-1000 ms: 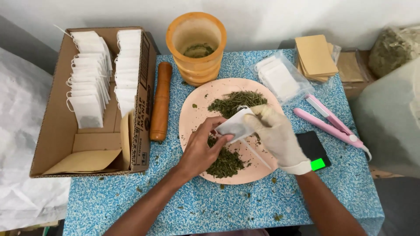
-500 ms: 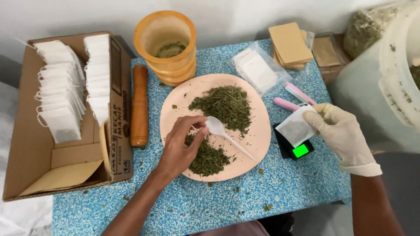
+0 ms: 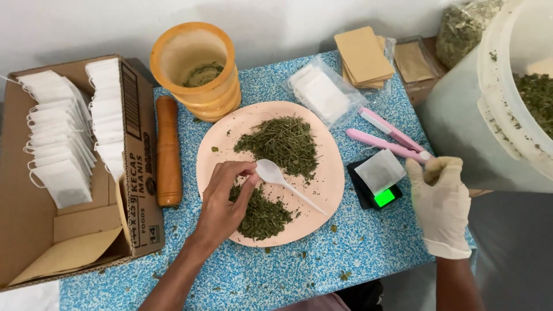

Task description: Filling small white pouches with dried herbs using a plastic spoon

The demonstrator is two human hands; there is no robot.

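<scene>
On plate: our left hand point(image 3: 222, 198) pinches white spoon point(image 3: 276, 175) over herbs point(image 3: 283, 144).
Right edge: our gloved right hand point(image 3: 440, 201) loosely curled, empty, beside tea bag point(image 3: 380, 171) on scale point(image 3: 377, 190).
Progress: we see many bags boxed point(image 3: 57, 150); herbs remain.

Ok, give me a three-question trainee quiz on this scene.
1. True or false: the left hand wears a glove.
2. What lies on the scale? A) a spoon B) a sachet C) a pestle
3. Fill in: the spoon rests on the pink ____.

Key: 1. False; it is bare, and only the right hand is gloved. 2. B. 3. plate.
</scene>
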